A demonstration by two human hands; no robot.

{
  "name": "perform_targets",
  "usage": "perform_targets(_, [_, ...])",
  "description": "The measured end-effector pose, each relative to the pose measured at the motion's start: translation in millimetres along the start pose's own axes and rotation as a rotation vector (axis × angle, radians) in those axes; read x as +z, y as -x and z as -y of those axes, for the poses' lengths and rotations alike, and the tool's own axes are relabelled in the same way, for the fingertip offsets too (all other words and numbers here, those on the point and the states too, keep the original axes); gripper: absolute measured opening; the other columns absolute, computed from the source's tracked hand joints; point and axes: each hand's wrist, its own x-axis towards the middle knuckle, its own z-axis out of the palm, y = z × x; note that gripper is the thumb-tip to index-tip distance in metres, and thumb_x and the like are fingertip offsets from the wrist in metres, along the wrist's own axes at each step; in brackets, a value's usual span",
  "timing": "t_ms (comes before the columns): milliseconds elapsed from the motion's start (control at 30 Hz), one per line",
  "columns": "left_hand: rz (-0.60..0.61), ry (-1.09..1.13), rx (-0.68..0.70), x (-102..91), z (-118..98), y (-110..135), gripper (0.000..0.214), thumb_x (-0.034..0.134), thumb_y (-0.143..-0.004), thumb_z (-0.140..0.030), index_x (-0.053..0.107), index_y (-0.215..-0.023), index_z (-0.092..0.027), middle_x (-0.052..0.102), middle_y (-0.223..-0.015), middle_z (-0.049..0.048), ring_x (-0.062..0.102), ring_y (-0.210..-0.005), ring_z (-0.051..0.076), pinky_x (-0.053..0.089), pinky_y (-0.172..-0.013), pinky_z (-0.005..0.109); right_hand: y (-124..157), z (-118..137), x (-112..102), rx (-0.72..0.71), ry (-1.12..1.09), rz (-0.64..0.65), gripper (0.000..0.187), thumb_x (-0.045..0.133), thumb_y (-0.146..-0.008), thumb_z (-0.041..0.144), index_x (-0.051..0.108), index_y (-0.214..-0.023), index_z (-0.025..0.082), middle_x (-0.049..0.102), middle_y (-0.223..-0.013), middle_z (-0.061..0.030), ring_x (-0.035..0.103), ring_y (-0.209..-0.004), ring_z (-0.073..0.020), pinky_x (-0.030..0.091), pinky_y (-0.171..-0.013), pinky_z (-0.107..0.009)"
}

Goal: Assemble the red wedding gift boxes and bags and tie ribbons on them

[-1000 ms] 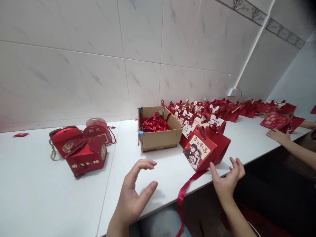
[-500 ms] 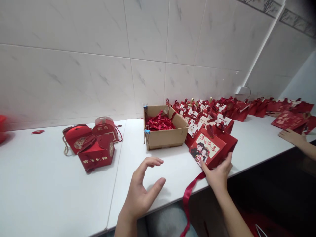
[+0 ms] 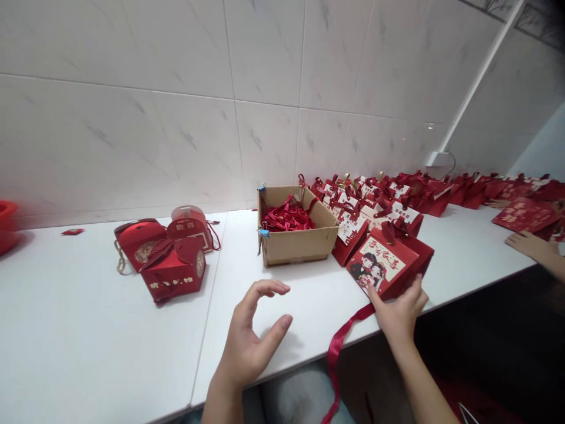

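Note:
My right hand (image 3: 399,306) grips the lower part of a red gift box (image 3: 382,265) with a cartoon couple printed on its front and a ribbon loop on top. Thumb on the front, fingers round the side, I have it at the near edge of the other boxes. A long red ribbon (image 3: 338,347) trails from below the box over the table edge. Over the table to the left, my left hand (image 3: 256,335) is open, thumb and fingers curved apart with nothing between them. Behind it stands a cardboard box (image 3: 295,250) holding a heap of red ribbons (image 3: 289,215).
Rows of red gift boxes (image 3: 397,200) line the wall side of the white table (image 3: 106,353). Several differently shaped red boxes (image 3: 172,265) sit left. Another person's hand (image 3: 529,244) rests by a red box (image 3: 525,217). A red container (image 3: 6,227) stands far left.
My right hand and the gift box have shifted slightly right, toward the other boxes. My left hand stays open in nearly the same place. The view has turned a little.

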Motion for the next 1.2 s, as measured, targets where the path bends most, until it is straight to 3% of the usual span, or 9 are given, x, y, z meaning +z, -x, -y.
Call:
perform_targets(167, [0.012,-0.014,-0.008,0.7,0,0,0.022,0.06,-0.086,-0.018,0.055,-0.107,-0.022,0.062,-0.106,0.0081,0.059,-0.102,0.023,0.045,-0.086,0.035,-7,1,3,0.048,0.072,0.067,0.126,0.077,-0.056,0.06,0.019,-0.15,0.001,0.035,-0.13,-0.0279,0.032,-0.126,-0.0504,0.028,-0.106,-0.064])
perform_targets(233, [0.009,-0.021,-0.015,0.0,1,0,0.022,0.06,-0.086,-0.019,0.055,-0.107,-0.022,0.062,-0.106,0.0087,0.059,-0.102,0.024,0.046,-0.086,0.036,-4,1,1,0.027,0.067,0.017,0.129,0.078,-0.055,0.061,0.016,-0.151,0.001,0.034,-0.131,-0.0285,0.031,-0.127,-0.0505,0.026,-0.106,-0.065])
perform_targets(367, [0.007,-0.02,-0.026,-2.1,1,1,0.022,0.059,-0.086,-0.019,0.055,-0.107,-0.022,0.062,-0.107,0.008,0.059,-0.102,0.023,0.046,-0.087,0.035,7,4,-8,-0.182,-0.062,-0.159,0.099,0.07,-0.071,0.056,0.032,-0.146,0.002,0.035,-0.132,-0.0262,0.037,-0.128,-0.0407,0.034,-0.106,-0.055])
perform_targets(433, [0.006,-0.018,-0.021,-2.7,1,1,0.021,0.059,-0.087,-0.019,0.054,-0.107,-0.022,0.062,-0.107,0.0076,0.059,-0.102,0.022,0.045,-0.087,0.034,11,6,-12,-0.198,-0.132,-0.104,0.082,0.066,-0.076,0.052,0.043,-0.138,0.005,0.044,-0.124,-0.0226,0.052,-0.112,-0.0337,0.045,-0.096,-0.049])
perform_targets(500, [0.001,-0.016,-0.016,-3.0,1,1,0.02,0.058,-0.087,-0.019,0.054,-0.107,-0.022,0.062,-0.106,0.0074,0.059,-0.102,0.022,0.045,-0.087,0.034,10,7,-14,-0.109,-0.157,0.004,0.068,0.066,-0.074,0.052,0.054,-0.125,0.008,0.054,-0.112,-0.0178,0.06,-0.09,-0.0265,0.053,-0.082,-0.042])
perform_targets(600, [-0.015,-0.015,-0.016,-3.0,2,1,0.017,0.056,-0.089,-0.018,0.055,-0.105,-0.023,0.062,-0.104,0.0058,0.059,-0.102,0.02,0.045,-0.087,0.033,3,4,-14,0.028,-0.137,0.119,0.047,0.066,-0.07,0.055,0.062,-0.091,0.013,0.064,-0.087,-0.0112,0.062,-0.068,-0.0211,0.054,-0.066,-0.034])
perform_targets(700, [-0.023,-0.02,-0.013,-3.1,2,2,0.018,0.055,-0.09,-0.018,0.054,-0.106,-0.024,0.062,-0.103,0.004,0.058,-0.102,0.019,0.044,-0.088,0.031,-3,-1,-15,0.046,-0.114,0.171,0.038,0.065,-0.07,0.054,0.057,-0.071,0.017,0.064,-0.067,-0.007,0.06,-0.058,-0.019,0.051,-0.057,-0.029])
perform_targets(967, [-0.02,-0.031,-0.02,-4.4,2,2,0.018,0.056,-0.089,-0.017,0.054,-0.105,-0.026,0.062,-0.103,0.0025,0.058,-0.101,0.017,0.044,-0.089,0.03,6,1,-17,0.019,-0.132,0.281,0.029,0.063,-0.07,0.047,0.054,-0.065,0.02,0.066,-0.062,-0.0057,0.061,-0.054,-0.0182,0.048,-0.054,-0.026])
perform_targets(1200, [-0.03,-0.066,-0.034,-4.5,1,3,0.019,0.057,-0.089,-0.018,0.053,-0.106,-0.026,0.061,-0.103,0.0021,0.057,-0.102,0.017,0.043,-0.09,0.03,-9,3,-12,0.019,-0.178,0.336,0.028,0.066,-0.07,0.046,0.057,-0.072,0.019,0.065,-0.064,-0.005,0.061,-0.057,-0.0185,0.048,-0.053,-0.026])
